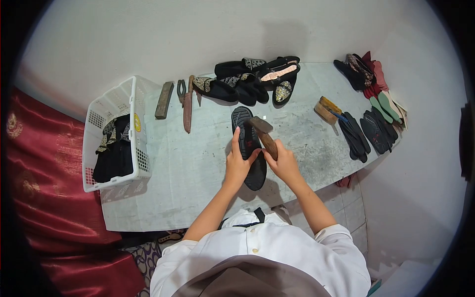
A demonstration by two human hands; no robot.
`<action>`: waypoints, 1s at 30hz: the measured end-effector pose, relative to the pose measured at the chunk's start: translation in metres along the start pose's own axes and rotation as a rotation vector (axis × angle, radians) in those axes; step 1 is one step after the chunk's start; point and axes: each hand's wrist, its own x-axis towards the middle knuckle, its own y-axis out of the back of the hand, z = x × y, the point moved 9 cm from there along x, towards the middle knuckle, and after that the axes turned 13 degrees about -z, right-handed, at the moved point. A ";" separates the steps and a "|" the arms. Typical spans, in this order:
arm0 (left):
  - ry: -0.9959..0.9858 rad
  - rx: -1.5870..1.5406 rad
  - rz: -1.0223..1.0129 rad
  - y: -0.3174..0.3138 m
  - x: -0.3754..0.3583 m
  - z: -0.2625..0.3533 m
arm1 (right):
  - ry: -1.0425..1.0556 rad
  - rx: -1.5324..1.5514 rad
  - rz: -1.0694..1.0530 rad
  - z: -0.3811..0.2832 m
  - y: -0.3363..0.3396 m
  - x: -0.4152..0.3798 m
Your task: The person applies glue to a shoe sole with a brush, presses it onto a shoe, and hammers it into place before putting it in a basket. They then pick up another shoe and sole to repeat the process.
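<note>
A black shoe (255, 174) is held sole up above the middle of the table. My left hand (238, 161) is wrapped round its left edge, with one finger stretched along the side. My right hand (282, 161) is closed round the wooden handle of a hammer (262, 125). The hammer's metal head is over the upper part of the sole; whether it touches is unclear. My two thumbs are close together at the shoe's right edge. Behind the shoe lies a group of black shoes with glittery toes (237, 88).
A white basket (133, 148) with black fabric pieces stands left. Near it lie a whetstone-like block (164, 100), pliers (181, 90) and a sheathed knife (188, 111). On the right are a brush-like wooden block (326, 111), black soles (354, 137) and green insoles (388, 107).
</note>
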 end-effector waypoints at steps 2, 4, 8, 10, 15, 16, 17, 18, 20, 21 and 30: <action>-0.003 0.005 -0.010 0.001 0.000 0.005 | 0.026 0.110 0.015 -0.011 0.015 -0.007; -0.036 0.034 0.009 0.001 0.001 0.004 | 0.094 0.197 0.084 -0.020 0.025 -0.011; -0.036 0.000 0.003 0.001 0.000 0.006 | 0.114 0.121 0.123 -0.014 0.015 -0.018; -0.065 0.014 0.016 0.001 -0.001 0.007 | -0.050 -0.037 -0.037 -0.003 0.003 -0.010; -0.051 0.007 0.017 0.001 0.000 0.006 | 0.118 0.158 0.182 -0.020 0.020 -0.018; -0.051 0.011 0.018 0.002 0.000 0.006 | 0.125 0.120 0.195 -0.017 0.016 -0.018; -0.050 0.016 0.018 0.002 -0.001 0.006 | 0.130 0.083 0.207 -0.015 0.013 -0.020; -0.054 0.011 0.015 0.002 -0.001 0.006 | 0.088 0.072 0.141 -0.011 0.009 -0.016; -0.067 0.005 0.008 0.002 0.000 0.008 | 0.007 0.051 0.016 -0.004 0.001 -0.008; -0.068 0.014 0.011 0.003 0.002 0.007 | 0.047 0.090 0.056 -0.009 0.007 -0.008; 0.076 -0.003 0.036 0.004 0.000 -0.001 | 0.023 0.190 0.047 -0.016 0.008 0.002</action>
